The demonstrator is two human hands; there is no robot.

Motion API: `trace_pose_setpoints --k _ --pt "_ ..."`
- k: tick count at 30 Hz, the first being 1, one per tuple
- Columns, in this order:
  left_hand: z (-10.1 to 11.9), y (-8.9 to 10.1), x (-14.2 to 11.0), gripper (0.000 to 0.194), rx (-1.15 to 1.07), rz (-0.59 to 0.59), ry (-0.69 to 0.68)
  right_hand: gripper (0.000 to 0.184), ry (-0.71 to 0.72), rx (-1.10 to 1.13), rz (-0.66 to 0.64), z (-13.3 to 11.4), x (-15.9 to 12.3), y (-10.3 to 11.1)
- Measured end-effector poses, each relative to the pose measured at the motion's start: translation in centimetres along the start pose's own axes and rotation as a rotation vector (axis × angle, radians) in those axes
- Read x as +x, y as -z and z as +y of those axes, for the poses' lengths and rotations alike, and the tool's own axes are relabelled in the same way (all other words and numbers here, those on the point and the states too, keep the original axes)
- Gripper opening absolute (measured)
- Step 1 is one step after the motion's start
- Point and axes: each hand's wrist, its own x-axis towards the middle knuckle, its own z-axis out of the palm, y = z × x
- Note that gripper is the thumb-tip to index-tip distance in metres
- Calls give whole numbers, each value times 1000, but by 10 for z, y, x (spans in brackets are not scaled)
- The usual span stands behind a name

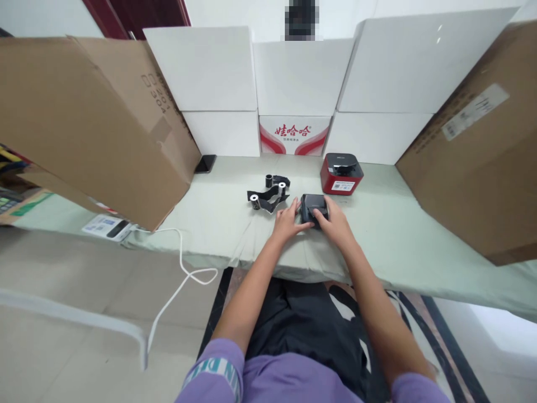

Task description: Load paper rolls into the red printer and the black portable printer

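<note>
On the pale green tablecloth sits a small black box-shaped device, like a mini printer, with a glossy top. My left hand holds its left side, thumb along the front edge. On the right side my right hand grips it, thumb bent over the top. Just left of it lie several small rolls with loose dark strips curling between them. Behind and to the right stands a similar red device with a black top and a white label. The undersides of my fingers are partly hidden.
White boxes form a wall behind the table, one with red lettering. Large brown cartons stand at the left and right. A phone lies by the left carton. A white cable hangs off the front left edge.
</note>
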Motion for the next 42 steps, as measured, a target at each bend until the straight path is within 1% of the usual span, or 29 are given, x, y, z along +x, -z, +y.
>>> trace_pose_setpoints --k 1,2,4,5,6,8,11,13,14,16,18,20,22,24,25,27,29,31,32,34,36,37,38,40,42 --pt "-1 -1 0 107 -1 3 2 80 -80 49 76 3 -6 -4" --pt "-1 -1 1 106 0 0 2 94 -167 83 112 5 -12 -9" --pt "-1 -1 1 105 13 -18 3 113 -293 121 100 4 -19 -19" --pt "-1 0 1 105 23 -29 -1 119 -314 130 78 2 -21 -24" --pt "-1 1 1 104 35 -39 -7 123 -313 134 69 -2 -21 -29" --pt "-1 2 0 104 57 -49 -18 125 -286 128 110 -11 -19 -40" --pt "0 3 -2 104 84 -46 -22 120 -265 92 197 -19 -13 -50" --pt "0 3 -2 106 92 -52 -28 115 -255 69 230 -15 -11 -49" --pt "0 3 -2 107 93 -57 -32 113 -251 60 249 -10 -11 -45" --pt "1 4 -2 110 95 -73 -36 111 -250 49 299 6 -10 -28" --pt "2 4 -2 111 102 -91 -38 111 -258 41 356 28 -10 -4" --pt "3 3 -2 112 113 -105 -45 117 -298 20 407 50 -9 23" --pt "3 2 -2 111 122 -108 -54 120 -338 -1 422 68 -8 45" --pt "3 1 -2 108 129 -103 -56 121 -375 -21 405 79 -7 58" --pt "2 1 -2 107 133 -101 -54 122 -392 -29 390 84 -7 61" --pt "2 1 -2 105 137 -105 -39 122 -413 -37 365 90 -7 58" --pt "2 1 -2 105 135 -113 -23 116 -398 -42 353 94 -8 51" --pt "3 3 -2 106 131 -119 -19 113 -373 -42 369 97 -9 43" --pt "4 3 -2 106 130 -120 -21 114 -363 -39 376 99 -9 40" --pt "5 3 -1 105 126 -118 -25 123 -367 -16 367 100 -11 41" --pt "5 2 -2 102 113 -109 -21 128 -385 26 345 99 -13 49" --pt "4 2 -2 100 95 -100 -15 125 -384 50 347 98 -13 55" --pt "3 1 -3 98 59 -87 -8 120 -368 73 364 97 -12 64" --pt "1 0 -3 88 -75 -42 7 104 -299 125 418 96 -5 82" --pt "2 2 0 77 -254 16 22 86 -241 202 433 96 14 98"
